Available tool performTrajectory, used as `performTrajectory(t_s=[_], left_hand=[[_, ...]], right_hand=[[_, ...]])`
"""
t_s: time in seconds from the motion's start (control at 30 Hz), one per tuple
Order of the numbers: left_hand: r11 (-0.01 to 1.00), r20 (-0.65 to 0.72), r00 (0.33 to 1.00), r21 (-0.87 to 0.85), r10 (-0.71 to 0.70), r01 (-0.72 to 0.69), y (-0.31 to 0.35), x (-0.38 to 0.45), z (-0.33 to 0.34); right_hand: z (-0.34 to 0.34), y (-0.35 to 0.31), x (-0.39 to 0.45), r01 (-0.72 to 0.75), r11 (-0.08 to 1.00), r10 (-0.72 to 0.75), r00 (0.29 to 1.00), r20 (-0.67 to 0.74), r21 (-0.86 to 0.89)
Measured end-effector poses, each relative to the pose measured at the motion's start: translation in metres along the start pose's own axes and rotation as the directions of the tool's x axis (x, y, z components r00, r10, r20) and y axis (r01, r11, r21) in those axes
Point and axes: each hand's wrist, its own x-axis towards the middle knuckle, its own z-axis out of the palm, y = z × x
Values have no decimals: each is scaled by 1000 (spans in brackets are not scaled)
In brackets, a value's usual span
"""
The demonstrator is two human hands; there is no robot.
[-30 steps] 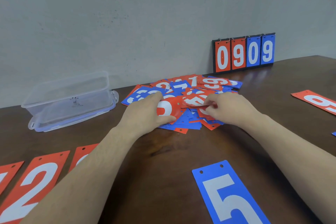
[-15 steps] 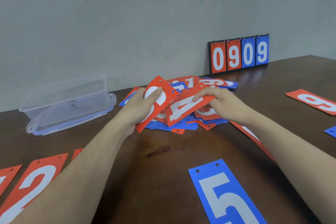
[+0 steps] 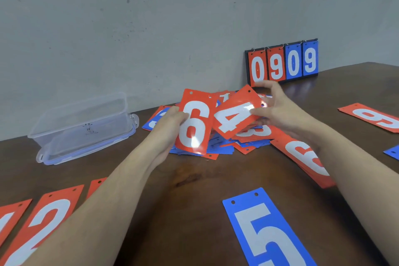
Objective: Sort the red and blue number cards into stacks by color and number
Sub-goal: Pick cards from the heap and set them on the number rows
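Both hands are raised above the mixed pile of cards (image 3: 218,147) at the middle of the table (image 3: 194,201). The left hand (image 3: 170,125) holds a red 6 card (image 3: 194,123) by its left long edge; its grip is clamped on that card, thumb on the printed face, and the card stands nearly upright, punched holes at the top. The right hand (image 3: 278,112) holds a red 4 card (image 3: 235,114), tilted so its holed end points up and to the right; thumb on the face near the right edge, other fingers curled over the top corner, so this grip is clamped too. The lower left corner of the 4 card overlaps the right edge of the 6 card from this angle; I cannot tell whether they touch.

The pile beneath is red and blue cards lying loosely over one another. Sorted cards lie flat elsewhere on the table: a blue 5 card (image 3: 265,233) near the front, a red 2 card (image 3: 41,227) front left with further red cards either side of it, a red 6 stack (image 3: 302,157) partly under the right forearm, and a red card (image 3: 373,116) far right.

A clear plastic container (image 3: 82,123) sits left of the pile. A flip scoreboard (image 3: 282,62) reading 0909 leans against the wall (image 3: 151,28).
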Motion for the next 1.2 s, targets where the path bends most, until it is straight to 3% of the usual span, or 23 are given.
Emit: performTrajectory(t_s=[0.13,0.2,0.33,0.5,0.63,0.8,0.87,0.93,1.07,1.13,1.2], left_hand=[[998,82,995,-53,49,-45,0,-3,11],[995,140,988,-78,70,-60,-1,-5,19],[995,183,982,-101,45,-26,-4,-7,40],[986,208,978,-163,-11,45,2,-5,80],[986,200,977,-133,-68,96,7,-2,122],[985,290,950,-88,-120,152,11,-2,168],[996,303,948,44,-93,84,8,-3,181],[950,298,955,301,-6,-87,2,-2,189],[677,281,949,672,139,-299,-4,1,193],[629,250,949,711,193,-315,-5,-1,188],[664,214,943,670,255,-332,-5,-2,175]], right_hand=[[-30,-8,-1,-96,995,92,989,-119,-29],[-49,-9,-4,-115,993,111,988,-110,-38],[-73,-3,-12,-179,984,174,972,-156,-22],[-92,5,-22,-235,958,191,950,-246,-165],[-122,7,-34,-268,960,223,903,-367,-75],[-146,17,-56,-274,961,234,883,-407,-40],[-151,20,-62,-287,957,247,883,-398,-42],[-153,22,-65,-285,958,249,885,-394,-36],[-145,20,-68,-262,965,238,910,-341,-27],[-134,16,-67,-257,965,233,928,-292,-47],[-119,12,-65,-248,968,235,945,-226,-30]])
